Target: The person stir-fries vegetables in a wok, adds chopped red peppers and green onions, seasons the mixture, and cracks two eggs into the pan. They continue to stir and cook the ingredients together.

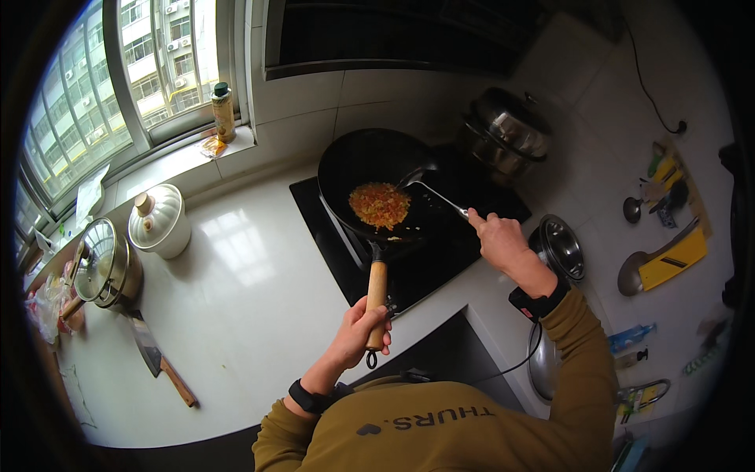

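A black wok (365,153) sits on the black glass cooktop (318,236), with finely chopped orange-red food (380,205) gathered in its middle. My left hand (363,330) is closed around the wok's wooden handle (376,289), which points towards me. My right hand (501,239) grips the end of a metal spatula (439,196); its dark head rests in the wok at the right edge of the food. A few small bits lie on the wok's near wall. The fingertips under each handle are partly hidden.
A kitchen knife (154,357), a glass-lidded pot (118,277) and a white lidded pot (168,227) stand or lie on the left counter. Stacked steel pots (507,135) are behind the cooktop at right, metal bowls (560,248) beside it. A bottle (223,115) stands on the windowsill.
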Demonstrator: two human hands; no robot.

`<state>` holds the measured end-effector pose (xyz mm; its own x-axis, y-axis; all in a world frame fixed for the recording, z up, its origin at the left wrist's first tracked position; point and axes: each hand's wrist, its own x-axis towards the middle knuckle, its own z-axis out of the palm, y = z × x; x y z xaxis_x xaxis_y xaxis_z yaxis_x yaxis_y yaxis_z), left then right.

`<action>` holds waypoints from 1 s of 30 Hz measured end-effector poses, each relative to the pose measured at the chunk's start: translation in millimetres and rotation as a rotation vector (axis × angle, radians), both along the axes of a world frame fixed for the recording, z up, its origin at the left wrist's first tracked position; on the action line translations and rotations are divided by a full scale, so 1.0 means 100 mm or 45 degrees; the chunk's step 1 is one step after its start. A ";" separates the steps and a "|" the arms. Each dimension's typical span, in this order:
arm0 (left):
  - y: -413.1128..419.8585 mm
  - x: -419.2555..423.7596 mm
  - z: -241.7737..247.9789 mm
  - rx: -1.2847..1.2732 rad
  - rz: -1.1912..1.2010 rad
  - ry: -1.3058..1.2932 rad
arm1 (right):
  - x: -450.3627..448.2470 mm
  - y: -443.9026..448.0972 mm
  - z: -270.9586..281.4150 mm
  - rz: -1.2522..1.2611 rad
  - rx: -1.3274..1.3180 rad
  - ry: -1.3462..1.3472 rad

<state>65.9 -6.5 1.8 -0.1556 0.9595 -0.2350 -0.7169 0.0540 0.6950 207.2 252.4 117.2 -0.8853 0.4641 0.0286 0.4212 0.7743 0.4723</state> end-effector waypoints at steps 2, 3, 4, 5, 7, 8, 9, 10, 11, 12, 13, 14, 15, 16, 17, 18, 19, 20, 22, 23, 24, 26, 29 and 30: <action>0.00 -0.01 0.01 -0.024 -0.024 0.015 | 0.10 -0.03 0.09 0.020 -0.100 0.075; 0.00 -0.01 0.01 -0.013 -0.016 0.001 | 0.10 -0.03 0.13 0.008 -0.135 0.101; 0.00 -0.01 0.01 -0.020 -0.021 0.014 | 0.08 -0.02 0.16 0.069 -0.130 0.178; 0.00 -0.01 0.01 -0.014 -0.018 0.012 | 0.01 0.00 0.17 0.101 -0.123 0.229; -0.01 -0.01 0.02 -0.005 -0.014 0.009 | -0.15 0.06 0.20 0.098 -0.108 0.288; 0.00 -0.01 0.01 0.001 -0.014 0.007 | -0.22 0.09 0.21 0.134 -0.068 0.324; 0.00 -0.01 0.01 0.012 -0.014 -0.007 | -0.25 0.11 0.23 0.127 -0.064 0.306; 0.00 -0.01 0.01 0.005 -0.019 0.004 | -0.25 0.12 0.26 0.067 -0.098 0.261; -0.01 -0.01 0.00 0.004 -0.018 0.002 | -0.23 0.12 0.30 -0.004 -0.136 0.213; -0.01 -0.01 0.00 0.019 -0.007 -0.018 | -0.18 0.11 0.35 0.012 -0.171 0.179; -0.01 -0.01 -0.01 0.005 -0.016 -0.010 | -0.11 0.08 0.41 0.016 -0.210 0.142; -0.01 -0.01 -0.02 0.005 -0.017 -0.016 | -0.04 0.06 0.49 0.018 -0.251 0.105; -0.01 -0.01 -0.02 0.013 -0.010 -0.032 | 0.02 0.04 0.58 0.041 -0.271 0.131; -0.01 -0.01 -0.02 0.013 -0.012 -0.031 | 0.06 0.01 0.68 0.052 -0.277 0.128; -0.01 -0.01 -0.02 0.005 -0.021 -0.021 | 0.10 -0.02 0.80 0.101 -0.288 0.157; -0.01 -0.02 -0.02 0.004 -0.023 -0.025 | 0.11 -0.06 0.92 0.099 -0.254 0.115; -0.01 -0.02 -0.02 0.006 -0.019 -0.043 | 0.11 -0.09 1.05 0.138 -0.226 0.105; -0.01 -0.02 -0.02 -0.001 -0.021 -0.024 | 0.10 -0.11 1.21 0.163 -0.188 0.074; -0.01 -0.02 -0.02 -0.014 -0.026 -0.019 | 0.09 -0.13 1.52 0.090 -0.220 -0.014; -0.01 -0.02 -0.01 -0.012 -0.026 -0.012 | 0.06 -0.13 1.64 0.008 -0.242 -0.052; -0.01 -0.02 -0.01 -0.007 -0.024 -0.004 | 0.02 -0.13 1.73 -0.030 -0.363 -0.053; -0.01 -0.02 -0.01 -0.007 -0.025 -0.005 | -0.06 -0.10 1.89 -0.236 -0.562 -0.081; -0.01 -0.03 0.01 -0.024 -0.033 -0.020 | -0.25 -0.02 2.00 -0.380 -0.774 -0.176; -0.01 -0.04 0.01 -0.029 -0.033 -0.023 | -0.31 0.01 1.99 -0.374 -0.814 -0.207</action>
<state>62.2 -7.7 3.1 -0.1259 0.9576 -0.2593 -0.7277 0.0885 0.6802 175.7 253.8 316.5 -0.6911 0.5658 -0.4497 0.6176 0.7855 0.0393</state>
